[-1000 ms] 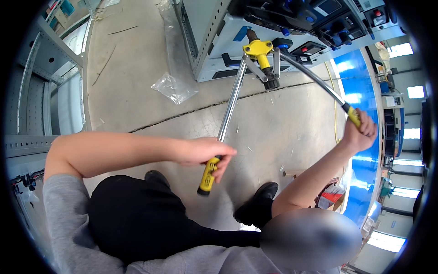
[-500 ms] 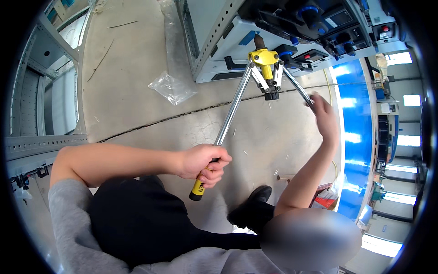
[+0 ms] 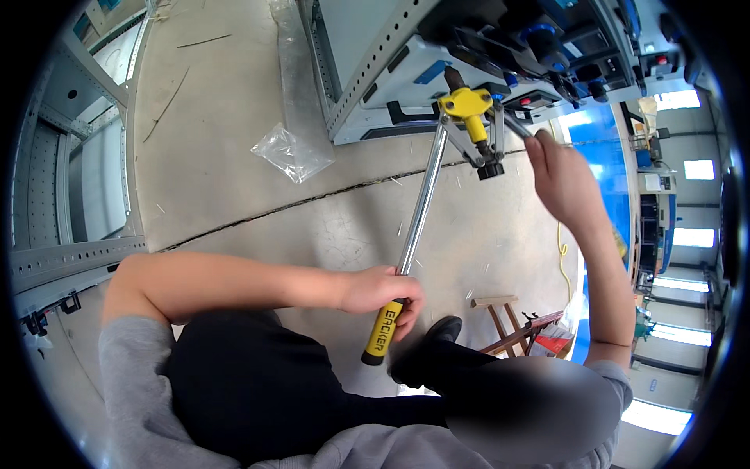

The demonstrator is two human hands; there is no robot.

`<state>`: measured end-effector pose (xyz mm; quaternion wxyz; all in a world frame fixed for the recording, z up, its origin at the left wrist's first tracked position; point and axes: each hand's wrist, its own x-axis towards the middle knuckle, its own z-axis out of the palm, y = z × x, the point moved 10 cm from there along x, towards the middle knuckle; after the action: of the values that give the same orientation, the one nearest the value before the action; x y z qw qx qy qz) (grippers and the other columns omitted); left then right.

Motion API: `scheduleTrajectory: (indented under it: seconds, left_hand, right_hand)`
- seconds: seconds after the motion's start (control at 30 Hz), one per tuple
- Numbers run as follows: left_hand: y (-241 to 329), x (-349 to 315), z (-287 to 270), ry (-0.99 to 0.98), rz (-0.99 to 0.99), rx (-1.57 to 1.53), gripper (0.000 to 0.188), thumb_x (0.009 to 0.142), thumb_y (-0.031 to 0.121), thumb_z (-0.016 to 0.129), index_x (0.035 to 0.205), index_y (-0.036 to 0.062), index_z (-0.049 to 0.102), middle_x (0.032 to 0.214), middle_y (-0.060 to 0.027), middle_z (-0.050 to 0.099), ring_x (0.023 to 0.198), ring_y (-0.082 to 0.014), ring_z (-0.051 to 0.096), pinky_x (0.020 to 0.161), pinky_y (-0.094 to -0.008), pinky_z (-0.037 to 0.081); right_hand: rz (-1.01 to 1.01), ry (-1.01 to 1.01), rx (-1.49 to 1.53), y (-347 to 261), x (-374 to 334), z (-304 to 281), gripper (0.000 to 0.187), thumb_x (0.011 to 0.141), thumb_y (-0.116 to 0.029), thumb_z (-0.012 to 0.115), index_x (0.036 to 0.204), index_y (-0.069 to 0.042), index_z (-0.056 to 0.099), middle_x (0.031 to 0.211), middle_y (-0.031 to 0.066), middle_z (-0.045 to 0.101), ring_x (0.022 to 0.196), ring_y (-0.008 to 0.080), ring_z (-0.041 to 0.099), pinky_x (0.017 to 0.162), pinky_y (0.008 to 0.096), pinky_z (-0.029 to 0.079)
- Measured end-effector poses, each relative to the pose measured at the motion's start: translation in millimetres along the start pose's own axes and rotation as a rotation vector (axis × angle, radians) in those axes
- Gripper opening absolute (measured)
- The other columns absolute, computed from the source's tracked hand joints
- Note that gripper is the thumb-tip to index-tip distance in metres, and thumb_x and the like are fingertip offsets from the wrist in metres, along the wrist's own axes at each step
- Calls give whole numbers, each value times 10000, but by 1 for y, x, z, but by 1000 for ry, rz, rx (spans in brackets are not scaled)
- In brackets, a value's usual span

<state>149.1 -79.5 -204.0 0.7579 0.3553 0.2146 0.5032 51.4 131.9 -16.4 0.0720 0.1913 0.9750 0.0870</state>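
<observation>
A two-lever hand riveter with a yellow head [image 3: 466, 103] spans the space between my hands, its dark nose pointing at the light grey cabinet panel [image 3: 375, 121]. I cannot tell whether the nose touches the panel. My left hand [image 3: 384, 295] is closed around the near lever, at the top of its yellow and black grip [image 3: 381, 336]. On the far right lever, my right hand [image 3: 564, 176] has its fingers wrapped round the bar; that lever's end is hidden behind the hand. Two short silver links and a black knob [image 3: 491, 170] hang below the head.
A perforated metal frame [image 3: 70, 244] stands at the left. Clear plastic wrapping [image 3: 293, 152] lies on the floor by the cabinet. Near my foot are a small wooden stool [image 3: 494, 302] and a red and white package [image 3: 553, 341]. A yellow cord [image 3: 562, 262] runs beside a blue floor strip [image 3: 613, 207].
The riveter has shifted right and tilted. My left hand has moved right and slightly down with its grip; my right hand, blurred at the lever before, now wraps it closer to the head.
</observation>
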Motion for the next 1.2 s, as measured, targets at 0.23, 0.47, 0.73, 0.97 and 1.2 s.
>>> scheduleTrajectory:
  seconds: [0.23, 0.47, 0.73, 0.97, 1.2]
  left_hand:
    - [-34, -19, -62, 204, -139, 105, 407, 988, 241, 454, 678, 27, 608, 655, -81, 615, 688, -186, 662, 712, -341, 534]
    - [-14, -20, -44, 274, 53, 92, 381, 961, 185, 457, 631, 26, 560, 635, -84, 591, 605, -198, 651, 636, -330, 525]
    - [-16, -36, -58, 383, -114, 132, 331, 939, 140, 480, 631, 31, 535, 618, -67, 565, 608, -167, 643, 608, -325, 511]
    - [-21, -42, -74, 357, -187, 157, 295, 942, 145, 503, 668, 45, 551, 628, -50, 567, 594, -165, 640, 598, -319, 508]
    - [2, -125, -140, 918, -338, 407, 367, 1009, 319, 651, 757, 63, 573, 618, -22, 555, 538, -134, 593, 533, -298, 458]
  right_hand:
    - [35, -70, 179, -1, 1, 32, 441, 1117, -349, 432, 950, 27, 591, 752, 283, 632, 785, 507, 617, 719, 566, 473]
    - [53, 7, 17, -17, -5, 10, 384, 1099, -327, 472, 952, 11, 581, 740, 259, 661, 765, 489, 653, 686, 558, 513]
    - [101, -92, 93, -4, -2, 22, 356, 1091, -285, 484, 935, 17, 588, 675, 277, 609, 713, 503, 616, 655, 573, 466]
    - [33, -56, 99, -6, 9, 12, 361, 1075, -290, 519, 907, 15, 613, 655, 248, 596, 677, 479, 604, 627, 539, 455]
    - [73, -88, 21, 17, 10, 20, 317, 1026, -324, 614, 915, -27, 612, 690, 190, 649, 712, 389, 670, 650, 503, 499]
